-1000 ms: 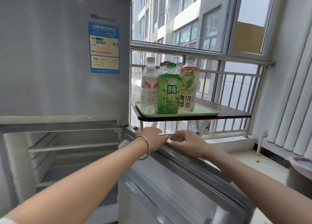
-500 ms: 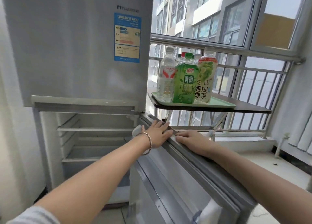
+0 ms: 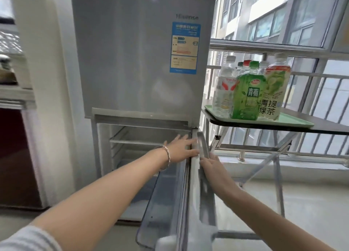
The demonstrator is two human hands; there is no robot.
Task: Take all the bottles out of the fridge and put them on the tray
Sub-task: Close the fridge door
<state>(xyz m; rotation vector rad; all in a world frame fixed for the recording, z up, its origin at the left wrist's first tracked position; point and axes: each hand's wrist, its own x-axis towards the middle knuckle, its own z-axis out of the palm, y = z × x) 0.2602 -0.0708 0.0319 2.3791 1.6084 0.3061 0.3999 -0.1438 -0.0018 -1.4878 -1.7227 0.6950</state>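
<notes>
A silver fridge (image 3: 132,61) stands ahead with its lower door (image 3: 192,194) swung open toward me. The lower compartment (image 3: 136,150) shows bare white shelves and no bottles. My left hand (image 3: 182,148), with a bracelet on the wrist, lies flat with fingers spread on the top edge of the door. My right hand (image 3: 212,164) rests on the door's outer side just below that edge. To the right, several bottles stand on a pale green tray (image 3: 294,123): a clear water bottle (image 3: 224,92), a green drink bottle (image 3: 247,99) and a green tea bottle (image 3: 273,92).
The tray sits on a dark folding table (image 3: 330,128) with crossed metal legs, beside a railed window (image 3: 321,92). A white wall post (image 3: 43,99) and a dark cabinet (image 3: 15,156) stand left of the fridge. Pale floor lies under the table.
The view has swung right and pulled back, so the fridge sits more to the centre. Both hands stay on the lower door's top edge, and the door now points more edge-on toward me.
</notes>
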